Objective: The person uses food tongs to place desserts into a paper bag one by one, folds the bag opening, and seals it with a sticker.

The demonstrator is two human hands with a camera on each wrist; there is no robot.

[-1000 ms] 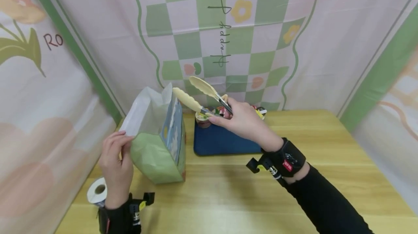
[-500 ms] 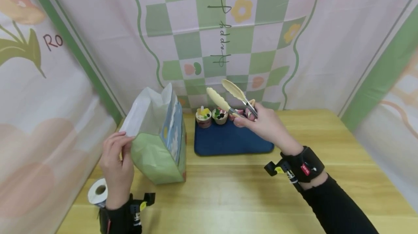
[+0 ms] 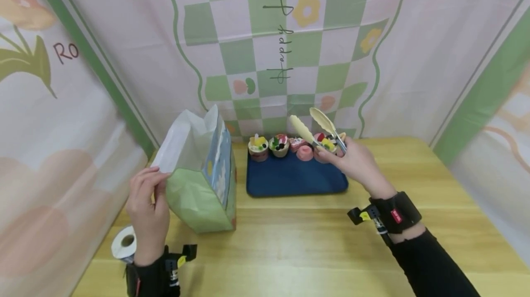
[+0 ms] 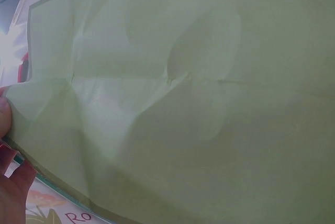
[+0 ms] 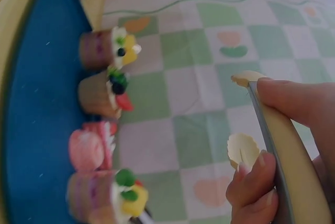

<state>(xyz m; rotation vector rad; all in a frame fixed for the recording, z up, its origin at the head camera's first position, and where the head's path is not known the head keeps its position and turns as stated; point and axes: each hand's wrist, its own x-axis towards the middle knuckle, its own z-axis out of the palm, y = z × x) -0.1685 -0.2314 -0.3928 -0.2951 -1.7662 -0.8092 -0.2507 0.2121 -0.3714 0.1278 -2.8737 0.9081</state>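
Observation:
My left hand (image 3: 146,200) pinches the top rim of a green paper bag (image 3: 196,200), which stands upright with its mouth open. The bag's green side (image 4: 199,130) fills the left wrist view. My right hand (image 3: 361,167) grips tongs (image 3: 302,129) with cream scalloped tips; the tips are spread with nothing between them. They hover over the right end of a blue tray (image 3: 296,179). Along the tray's back edge stand dessert cups, among them a yellow-fruit-topped cup (image 3: 258,148), a berry-topped cup (image 3: 279,146), a round pink sweet (image 3: 304,153) and another fruit-topped cup (image 5: 94,195), partly behind the tongs.
A white paper roll (image 3: 120,246) sits left of my left wrist. The wooden table (image 3: 281,251) runs in front of the tray and bag. A patterned cloth (image 3: 306,53) hangs close behind the tray, with more cloth at both sides.
My right hand has moved right and slightly down with the spread tongs, from beside the bag's mouth to the tray's right end, uncovering the desserts. My left hand stays on the bag's rim.

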